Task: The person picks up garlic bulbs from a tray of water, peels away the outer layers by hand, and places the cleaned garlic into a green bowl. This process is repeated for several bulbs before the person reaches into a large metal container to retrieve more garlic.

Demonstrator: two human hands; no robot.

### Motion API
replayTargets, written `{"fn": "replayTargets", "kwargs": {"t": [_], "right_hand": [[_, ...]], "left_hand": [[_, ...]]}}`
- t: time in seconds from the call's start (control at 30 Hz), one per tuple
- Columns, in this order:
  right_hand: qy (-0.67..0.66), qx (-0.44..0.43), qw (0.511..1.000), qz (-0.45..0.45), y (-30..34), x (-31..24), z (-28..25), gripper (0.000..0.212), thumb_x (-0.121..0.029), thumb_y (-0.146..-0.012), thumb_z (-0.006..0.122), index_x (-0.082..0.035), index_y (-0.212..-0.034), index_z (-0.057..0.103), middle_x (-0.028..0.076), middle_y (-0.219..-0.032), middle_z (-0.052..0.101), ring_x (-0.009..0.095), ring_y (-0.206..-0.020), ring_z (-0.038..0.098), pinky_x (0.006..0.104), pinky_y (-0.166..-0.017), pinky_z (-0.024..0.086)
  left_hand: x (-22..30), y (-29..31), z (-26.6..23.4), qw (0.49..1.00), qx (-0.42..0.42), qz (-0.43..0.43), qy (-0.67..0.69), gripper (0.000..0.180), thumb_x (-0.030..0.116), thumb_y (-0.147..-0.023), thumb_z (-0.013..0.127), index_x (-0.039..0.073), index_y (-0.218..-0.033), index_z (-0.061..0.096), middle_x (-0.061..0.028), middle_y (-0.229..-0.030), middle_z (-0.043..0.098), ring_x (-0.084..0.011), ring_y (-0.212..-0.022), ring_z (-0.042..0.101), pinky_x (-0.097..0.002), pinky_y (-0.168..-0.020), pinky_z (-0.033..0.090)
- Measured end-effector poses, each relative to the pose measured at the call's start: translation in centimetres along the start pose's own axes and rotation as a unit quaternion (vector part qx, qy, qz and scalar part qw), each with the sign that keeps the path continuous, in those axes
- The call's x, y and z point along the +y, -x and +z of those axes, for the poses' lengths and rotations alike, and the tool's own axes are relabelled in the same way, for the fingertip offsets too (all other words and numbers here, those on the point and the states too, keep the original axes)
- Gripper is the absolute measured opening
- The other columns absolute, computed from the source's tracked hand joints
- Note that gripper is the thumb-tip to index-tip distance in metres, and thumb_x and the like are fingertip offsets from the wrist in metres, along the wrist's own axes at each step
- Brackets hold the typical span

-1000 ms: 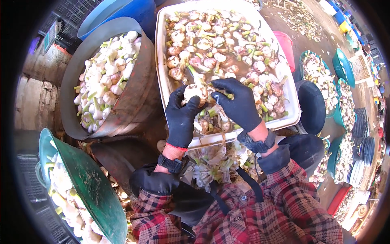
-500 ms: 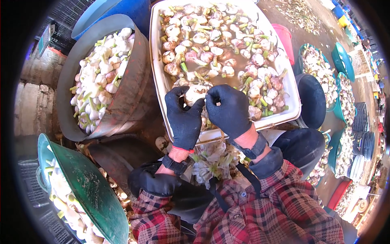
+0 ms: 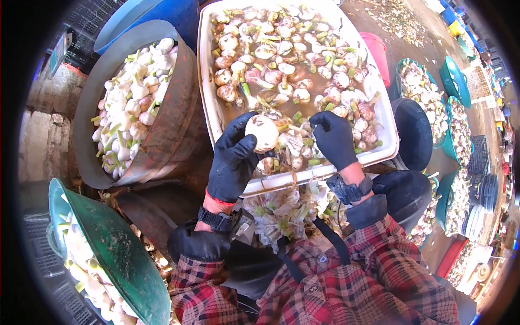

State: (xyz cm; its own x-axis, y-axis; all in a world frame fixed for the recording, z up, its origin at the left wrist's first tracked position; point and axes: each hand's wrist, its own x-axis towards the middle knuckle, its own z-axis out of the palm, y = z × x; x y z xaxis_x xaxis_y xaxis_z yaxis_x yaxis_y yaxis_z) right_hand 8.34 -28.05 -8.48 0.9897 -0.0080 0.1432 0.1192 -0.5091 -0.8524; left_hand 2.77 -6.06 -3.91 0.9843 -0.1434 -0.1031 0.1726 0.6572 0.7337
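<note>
My left hand (image 3: 235, 160), in a black glove, is closed around a large pale garlic bulb (image 3: 262, 134) with brown patches. It holds the bulb above the near left part of a white tub (image 3: 387, 132). My right hand (image 3: 335, 140), gloved the same way, hovers to the right over the tub with curled fingers, apart from the bulb. Whatever its fingertips may hold is hidden. Brownish water fills the tub, with many trimmed garlic bulbs (image 3: 287, 69) floating in it, some purple-skinned with short green stems. Papery garlic skins (image 3: 281, 214) lie heaped below the tub's near edge.
At left stands a large worn metal drum (image 3: 179, 108) of white garlic. A tilted green basket (image 3: 114, 254) with more garlic is at lower left. Beyond the tub's right side are a pink bucket (image 3: 375, 54), a dark basin (image 3: 414, 135) and several garlic-filled teal baskets.
My hands have separated: the right moved right and slightly down, away from the bulb. My left hand has turned, so the bulb's pale face shows more fully.
</note>
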Motion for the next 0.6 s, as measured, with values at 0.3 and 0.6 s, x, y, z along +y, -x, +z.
{"fn": "replayTargets", "kwargs": {"t": [0.3,0.6], "right_hand": [[-0.057,-0.047,0.979,-0.188,1.5,-6.6,0.3,0.016,-0.004,-0.074,0.069,-0.003,-0.09,0.066,0.013,-0.086,0.066,0.03,-0.076,0.064,0.0354,-0.068,0.05],[0.06,-0.063,0.977,-0.197,2.9,-5.7,1.2,0.009,-0.003,-0.077,0.061,-0.006,-0.085,0.059,0.014,-0.082,0.06,0.034,-0.073,0.061,0.0399,-0.061,0.048]], "left_hand": [[-0.8,-0.3,0.1,0.994,-0.008,-0.083,0.067,0.046,0.013,-0.091,0.055,-0.002,-0.132,0.043,-0.0126,-0.12,0.057,-0.0216,-0.103,0.06,-0.0365,-0.081,0.053],[0.4,-0.1,0.8,0.957,0.002,-0.152,-0.248,0.038,0.015,-0.087,0.062,-0.005,-0.119,0.055,-0.0046,-0.086,0.062,-0.0091,-0.066,0.058,-0.0244,-0.058,0.049]]}}
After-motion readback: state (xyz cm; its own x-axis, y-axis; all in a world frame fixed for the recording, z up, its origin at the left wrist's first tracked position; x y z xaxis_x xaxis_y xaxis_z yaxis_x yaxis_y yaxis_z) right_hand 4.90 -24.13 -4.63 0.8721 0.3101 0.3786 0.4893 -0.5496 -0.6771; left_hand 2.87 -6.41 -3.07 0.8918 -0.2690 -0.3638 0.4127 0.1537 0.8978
